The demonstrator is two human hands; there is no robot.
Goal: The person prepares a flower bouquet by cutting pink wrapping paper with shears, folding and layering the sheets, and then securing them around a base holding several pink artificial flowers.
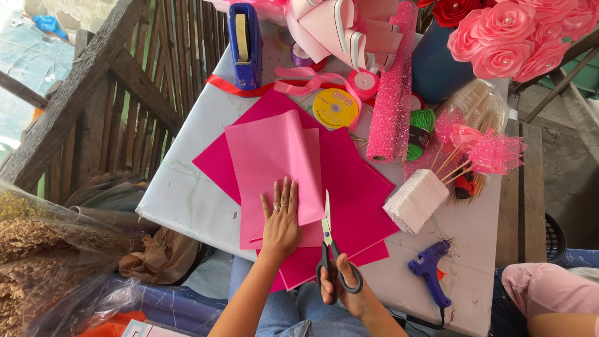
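Note:
My left hand (281, 218) lies flat, fingers apart, on a folded light pink sheet (271, 162) and presses it down. That sheet rests on larger magenta sheets (355, 187) spread over the grey table (181, 193). My right hand (340, 284) grips the black handles of a pair of scissors (327, 234). Their blades point away from me along the right edge of the light pink sheet, just right of my left hand.
A blue glue gun (429, 267) and a white foam block (416, 200) lie to the right. Behind are a glittery pink roll (392, 93), a yellow ribbon spool (336, 107), a blue tape dispenser (244, 43), pink paper roses (518, 34) and skewers. Another person's pink sleeve (543, 290) is at right.

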